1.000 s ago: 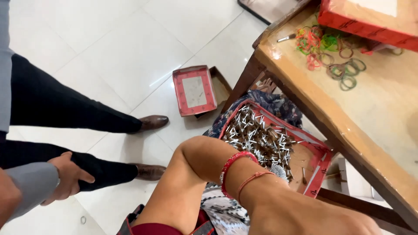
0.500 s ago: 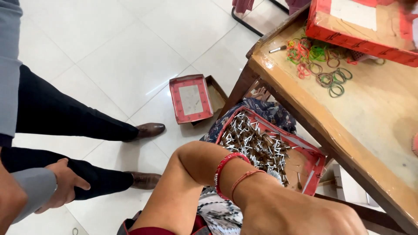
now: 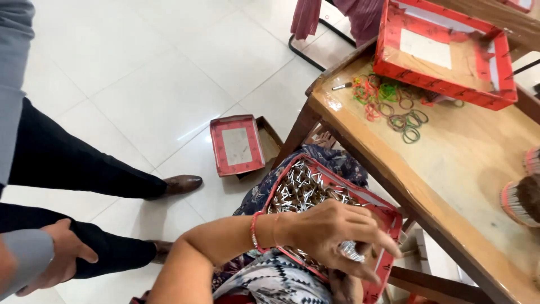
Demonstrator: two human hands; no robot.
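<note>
Coloured rubber bands on wooden table, red box lid on tiled floor

Bright, even daylight; glare on floor tiles; slight motion blur.

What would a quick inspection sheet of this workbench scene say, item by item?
Surface: glossy wooden table, partly bare.
Job's things: red cardboard tray of small silver-tipped sticks on the lap; small shiny silver bundle gripped in the fingers.
Clutter: loose coloured rubber bands; red shallow cardboard box on the table; round tied bundle of sticks at the table's right edge; red box lid on the floor.
Hands: left hand closed on the bundle over the tray; right hand not in view.
Cables: nothing seen.
Surroundings: white tiled floor; another person in dark trousers and brown shoes standing at left, their hand hanging down.
</note>
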